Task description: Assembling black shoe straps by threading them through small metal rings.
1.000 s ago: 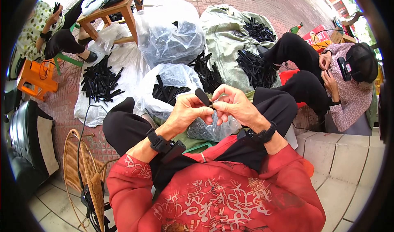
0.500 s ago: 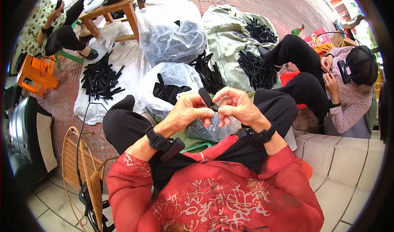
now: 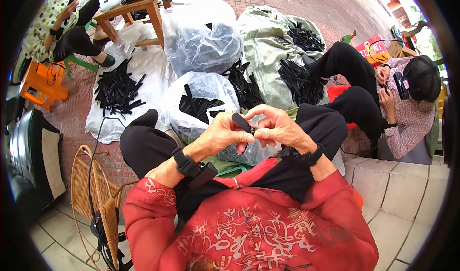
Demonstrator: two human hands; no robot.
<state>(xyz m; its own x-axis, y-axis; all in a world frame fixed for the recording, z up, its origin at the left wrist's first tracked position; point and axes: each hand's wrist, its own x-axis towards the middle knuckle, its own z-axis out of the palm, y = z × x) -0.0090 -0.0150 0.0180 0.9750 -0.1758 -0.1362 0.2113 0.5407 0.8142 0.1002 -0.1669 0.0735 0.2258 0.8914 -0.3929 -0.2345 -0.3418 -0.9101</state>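
Between my hands is a short, flat black strip-shaped piece with a rounded upper end. My left hand is closed on it, thumb and fingers pinching its lower part. My right hand pinches at the lower right end of the same piece, where a small shiny bit shows; its exact shape is hidden by the fingertips. Just below my hands, a clear plastic bag of small dark parts lies between my knees. Beyond them stands an open white plastic bag with long black strips in it.
Black strips lie heaped on a white sheet at left and a green-white woven sack at right. A large plastic bag stands behind. Co-workers sit at far left and right. A wicker chair and orange stool are left.
The black piece has tilted and moved slightly down. My right fingers have curled in closer around its end. The person at far left has raised a hand with black strips.
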